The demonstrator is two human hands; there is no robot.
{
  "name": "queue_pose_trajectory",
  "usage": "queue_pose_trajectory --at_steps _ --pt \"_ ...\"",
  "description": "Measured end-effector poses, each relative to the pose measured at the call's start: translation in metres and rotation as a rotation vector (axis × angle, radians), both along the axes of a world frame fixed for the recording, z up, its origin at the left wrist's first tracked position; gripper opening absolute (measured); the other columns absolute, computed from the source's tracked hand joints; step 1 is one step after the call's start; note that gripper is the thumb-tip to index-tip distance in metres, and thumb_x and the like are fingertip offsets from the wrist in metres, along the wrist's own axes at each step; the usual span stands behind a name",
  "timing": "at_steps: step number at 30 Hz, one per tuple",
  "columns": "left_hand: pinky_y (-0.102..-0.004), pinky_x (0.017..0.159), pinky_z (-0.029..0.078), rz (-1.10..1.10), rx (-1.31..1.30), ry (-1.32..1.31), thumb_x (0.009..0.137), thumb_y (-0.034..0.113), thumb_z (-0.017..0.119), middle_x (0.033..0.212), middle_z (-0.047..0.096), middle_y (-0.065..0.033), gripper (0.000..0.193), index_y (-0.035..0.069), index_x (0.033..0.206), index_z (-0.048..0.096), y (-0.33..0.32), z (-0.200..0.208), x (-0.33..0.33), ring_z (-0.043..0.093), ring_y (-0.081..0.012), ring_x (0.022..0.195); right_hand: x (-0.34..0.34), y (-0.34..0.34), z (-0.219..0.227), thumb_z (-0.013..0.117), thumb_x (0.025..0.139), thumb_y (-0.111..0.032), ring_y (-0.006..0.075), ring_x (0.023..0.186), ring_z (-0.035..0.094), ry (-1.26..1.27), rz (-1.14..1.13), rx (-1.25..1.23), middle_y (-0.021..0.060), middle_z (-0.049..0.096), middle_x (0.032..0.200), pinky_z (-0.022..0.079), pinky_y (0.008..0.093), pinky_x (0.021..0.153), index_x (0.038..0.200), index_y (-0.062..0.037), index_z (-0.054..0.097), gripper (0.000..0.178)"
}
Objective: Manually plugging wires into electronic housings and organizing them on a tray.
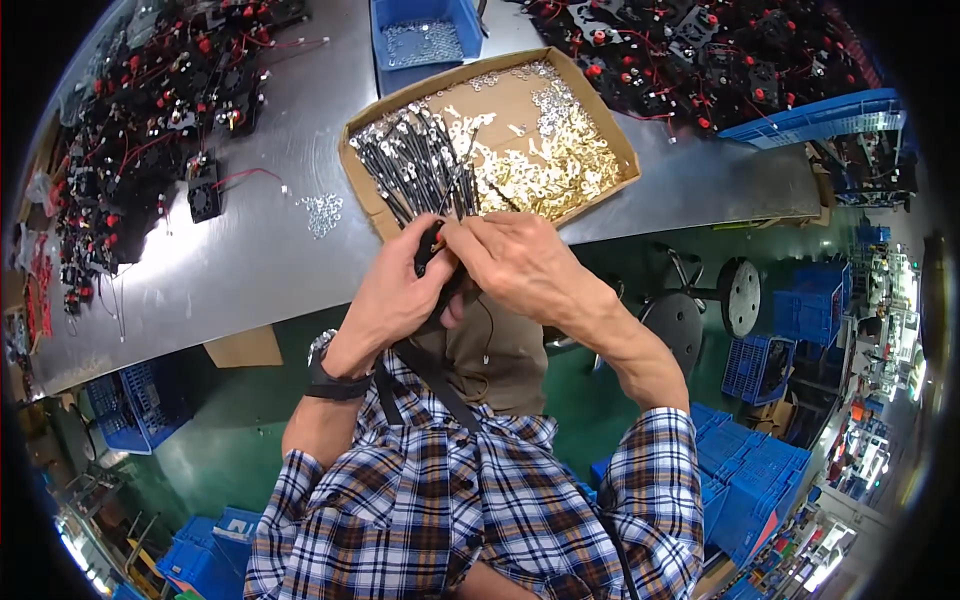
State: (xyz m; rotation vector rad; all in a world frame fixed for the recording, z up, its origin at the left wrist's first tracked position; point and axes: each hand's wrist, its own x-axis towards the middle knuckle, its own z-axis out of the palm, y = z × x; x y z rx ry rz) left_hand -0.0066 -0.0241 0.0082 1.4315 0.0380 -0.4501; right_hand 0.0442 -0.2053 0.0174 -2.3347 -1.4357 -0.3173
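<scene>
My left hand (400, 282) is closed round a small black part (428, 246) with a bit of red on it, in front of my body at the table's edge. Close against it, my right hand (512, 254) has its fingers pinched at the same spot; what they grip is hidden. A thin dark wire hangs below my hands. Just beyond them is a shallow cardboard tray (632, 160). In it lie a bundle of black leads (405, 165) with ring terminals, a heap of brass-coloured terminals (560, 170), and silver washers (553, 105).
A blue bin (470, 50) of small metal parts stands behind the tray. Loose washers (321, 214) lie left of it. Black assemblies with red wires (130, 150) pile up at left, others (700, 55) at far right. Stools (675, 325) and blue crates (745, 470) stand at right.
</scene>
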Motion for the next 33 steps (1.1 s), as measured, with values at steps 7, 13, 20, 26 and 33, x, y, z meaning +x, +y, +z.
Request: queue_pose_trajectory --at_steps 7,13,20,26,33 --pt "-0.0269 0.052 0.052 -0.018 0.078 0.011 0.099 0.005 0.053 0.074 0.065 -0.0074 0.03 -0.003 0.128 0.05 0.001 0.004 0.001 0.066 -0.0145 0.059 0.009 0.004 -0.004 0.07 0.084 -0.017 0.0257 0.064 0.068 -0.04 -0.046 -0.135 0.0081 0.067 0.079 0.053 0.0352 0.055 0.096 -0.0034 0.065 0.018" --pt "-0.0286 0.054 0.057 0.005 -0.041 -0.004 0.094 0.001 0.053 0.08 0.066 -0.0098 0.034 -0.006 0.127 0.047 0.003 -0.007 0.001 0.068 -0.0164 0.061 0.001 -0.003 -0.005 0.075 0.089 -0.024 0.0276 0.062 0.065 0.101 -0.052 0.117 0.0079 0.065 0.067 0.053 0.0371 0.064 0.102 -0.0043 0.065 0.025" --pt "-0.0281 0.05 0.056 0.04 0.12 -0.2 0.097 0.006 0.059 0.086 0.068 -0.0099 0.028 -0.004 0.123 0.052 0.004 -0.008 0.0 0.068 -0.0143 0.064 -0.01 0.003 0.007 0.071 0.091 -0.022 0.0306 0.076 0.067 0.238 -0.092 0.049 0.0153 0.069 0.084 0.052 0.0417 0.081 0.12 0.0042 0.06 0.041" --pt "-0.0273 0.052 0.056 0.051 -0.011 0.012 0.098 0.005 0.06 0.086 0.068 -0.0095 0.029 -0.003 0.125 0.052 0.002 0.006 -0.002 0.068 -0.0152 0.066 -0.01 -0.026 0.025 0.069 0.093 -0.021 0.0344 0.077 0.065 0.274 -0.103 -0.023 0.0175 0.067 0.083 0.051 0.0442 0.08 0.118 0.001 0.063 0.033" --pt "-0.0282 0.058 0.056 0.245 0.173 -0.158 0.099 0.008 0.06 0.092 0.066 -0.0104 0.032 0.003 0.13 0.053 0.076 0.036 0.031 0.067 -0.0157 0.069 0.073 -0.115 0.0 0.063 0.093 -0.007 0.0437 0.083 0.067 0.151 -0.599 0.245 0.024 0.069 0.089 0.051 0.0483 0.069 0.112 -0.0013 0.063 0.019"
